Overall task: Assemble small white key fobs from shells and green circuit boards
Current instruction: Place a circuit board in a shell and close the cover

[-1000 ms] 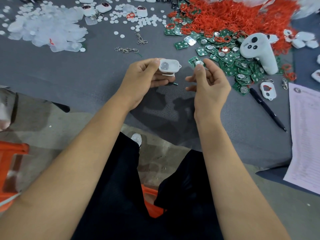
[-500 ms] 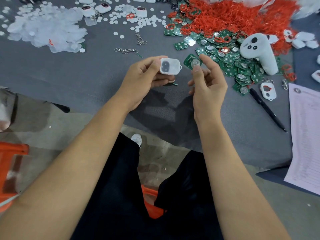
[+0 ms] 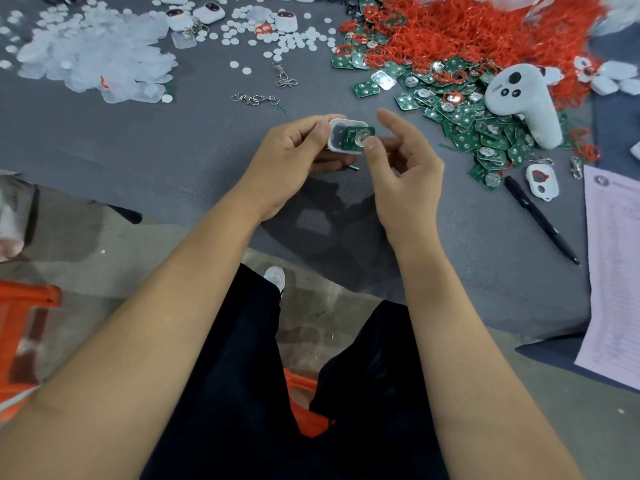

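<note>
The left hand (image 3: 287, 157) grips the white shell (image 3: 337, 142) above the grey table (image 3: 138, 143). The green circuit board (image 3: 356, 136), held beside the shell a moment ago, now lies in it, pressed by the right hand's (image 3: 405, 174) thumb; seating appears nearly complete.

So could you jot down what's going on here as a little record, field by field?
left hand: left hand grips the white shell
right hand: right hand, thumb pressing the green circuit board into the shell
board state: lying in the shell, slightly askew
spare boards: pile of green boards, right of the hands
beyond it: heap of red rings
surface: grey table
</note>
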`<state>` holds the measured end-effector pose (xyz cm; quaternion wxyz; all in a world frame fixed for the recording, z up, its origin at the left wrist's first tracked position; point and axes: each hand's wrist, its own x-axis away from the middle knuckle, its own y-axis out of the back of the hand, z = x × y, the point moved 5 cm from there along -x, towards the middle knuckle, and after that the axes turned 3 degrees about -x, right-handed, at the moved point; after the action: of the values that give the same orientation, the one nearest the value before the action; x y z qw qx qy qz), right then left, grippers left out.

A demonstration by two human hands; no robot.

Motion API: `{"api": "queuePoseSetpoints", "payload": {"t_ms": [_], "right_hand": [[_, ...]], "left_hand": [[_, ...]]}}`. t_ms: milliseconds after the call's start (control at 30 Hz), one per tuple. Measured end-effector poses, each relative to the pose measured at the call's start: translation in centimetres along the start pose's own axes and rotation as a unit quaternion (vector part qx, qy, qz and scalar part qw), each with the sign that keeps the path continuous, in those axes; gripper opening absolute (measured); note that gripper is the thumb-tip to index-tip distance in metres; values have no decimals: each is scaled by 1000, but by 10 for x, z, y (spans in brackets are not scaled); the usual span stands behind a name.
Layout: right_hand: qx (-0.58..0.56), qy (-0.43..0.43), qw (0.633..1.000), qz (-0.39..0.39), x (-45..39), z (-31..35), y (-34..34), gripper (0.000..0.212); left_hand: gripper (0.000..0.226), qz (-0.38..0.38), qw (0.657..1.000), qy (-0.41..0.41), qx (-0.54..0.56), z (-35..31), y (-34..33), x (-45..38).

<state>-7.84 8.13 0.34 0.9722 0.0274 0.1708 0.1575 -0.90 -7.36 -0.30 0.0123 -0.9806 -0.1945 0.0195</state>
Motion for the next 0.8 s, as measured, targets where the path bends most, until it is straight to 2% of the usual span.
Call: {"api": "queuePoseSetpoints", "payload": {"t_ms": [200, 800], "right_hand": [[17, 1, 1000, 5, -1, 0, 0, 19], [29, 16, 999, 14, 1, 4, -1, 21]], "left_hand": [[29, -1, 1000, -13, -1, 4, 4, -4], [29, -6, 1000, -15, -21, 3, 2, -2]]}}
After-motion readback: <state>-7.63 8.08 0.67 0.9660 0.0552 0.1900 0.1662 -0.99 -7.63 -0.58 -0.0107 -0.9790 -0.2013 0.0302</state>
